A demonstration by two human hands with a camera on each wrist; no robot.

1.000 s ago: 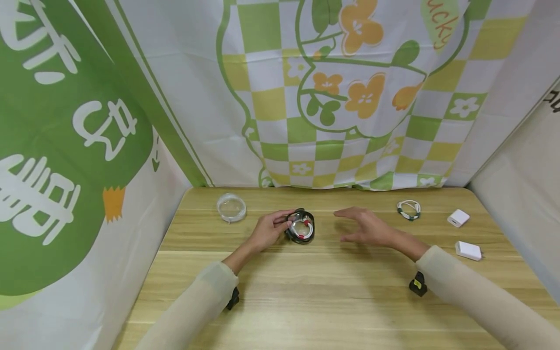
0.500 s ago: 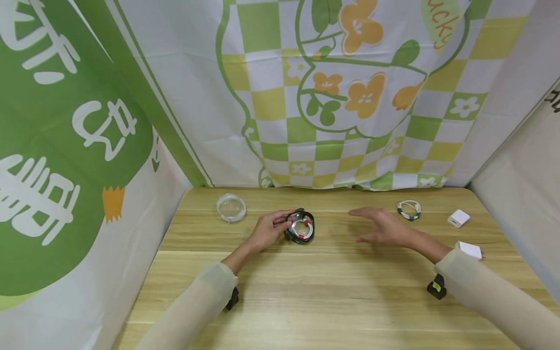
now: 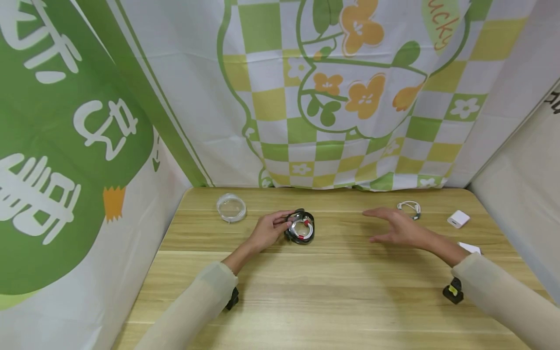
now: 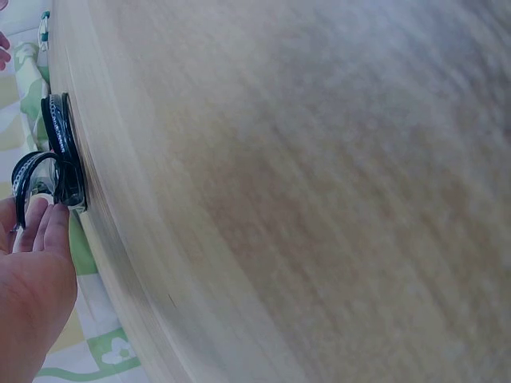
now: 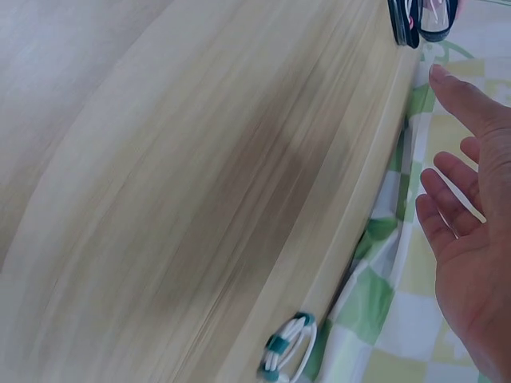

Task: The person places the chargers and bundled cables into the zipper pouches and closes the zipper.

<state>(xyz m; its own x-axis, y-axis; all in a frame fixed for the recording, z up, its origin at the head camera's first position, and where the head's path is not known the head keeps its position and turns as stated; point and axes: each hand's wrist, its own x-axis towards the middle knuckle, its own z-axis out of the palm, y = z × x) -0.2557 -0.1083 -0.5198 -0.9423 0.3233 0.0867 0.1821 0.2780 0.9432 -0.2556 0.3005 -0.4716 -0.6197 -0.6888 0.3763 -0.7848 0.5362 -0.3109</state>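
At the middle of the table my left hand (image 3: 264, 232) pinches the left side of a black coiled cable (image 3: 311, 226); in the left wrist view a black loop (image 4: 36, 159) of it arches up at the fingertips. Inside the black coil shows a white coiled cable (image 3: 308, 234) with red ties. My right hand (image 3: 398, 229) hovers to the right of the coils, fingers spread and holding nothing. Close behind it lies a white cable (image 3: 415, 212) with green ties, partly hidden by that hand in the head view; the right wrist view shows it as a small coil (image 5: 289, 347).
A clear, whitish coil (image 3: 231, 208) lies at the back left of the wooden table (image 3: 315, 296). Two white charger plugs lie at the right: one charger (image 3: 458, 218) farther back, another charger (image 3: 470, 248) partly behind the right sleeve. A patterned cloth (image 3: 323, 160) hangs behind the table.
My right hand has drawn away to the right from the coils, its forearm now covering part of the nearer charger. The left hand and the coils have stayed in place.
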